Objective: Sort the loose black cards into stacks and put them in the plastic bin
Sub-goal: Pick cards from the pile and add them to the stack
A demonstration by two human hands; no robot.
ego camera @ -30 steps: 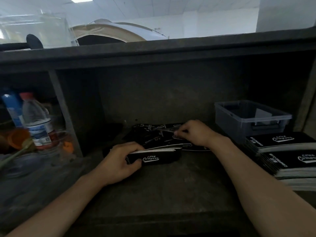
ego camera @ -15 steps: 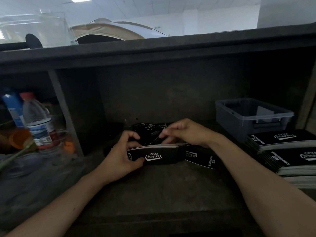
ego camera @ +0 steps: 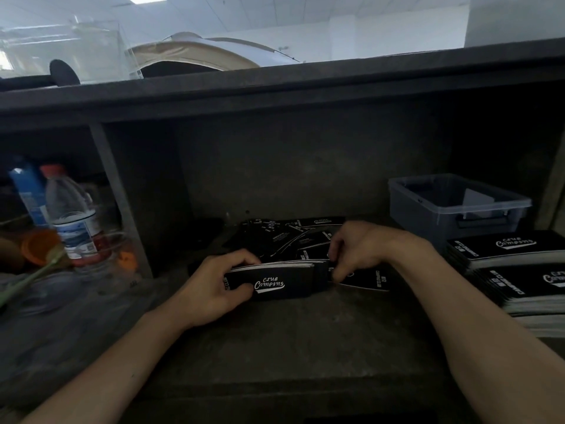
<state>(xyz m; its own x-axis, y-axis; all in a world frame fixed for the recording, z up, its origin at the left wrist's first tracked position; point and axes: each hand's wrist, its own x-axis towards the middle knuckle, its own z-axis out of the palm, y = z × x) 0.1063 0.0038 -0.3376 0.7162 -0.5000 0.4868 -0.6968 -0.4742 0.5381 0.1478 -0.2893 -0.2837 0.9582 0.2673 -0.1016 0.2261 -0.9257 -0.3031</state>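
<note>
Littering dark shelf (ego camera: 275,347), loose cards (ego camera: 284,237), held stack (ego camera: 281,283), white ceiling (ego camera: 275,10)

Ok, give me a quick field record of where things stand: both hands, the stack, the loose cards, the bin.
left hand: grips the card stack's left end
right hand: fingers curled, pinching the stack's right end
card stack: held on edge, "Club Camping" face toward the camera
loose cards: scattered heap right behind the stack
plastic bin: right rear of shelf, open, no black cards visible inside
larger black stacks: in front of the bin, far right
bottles: left compartment, upright
</note>
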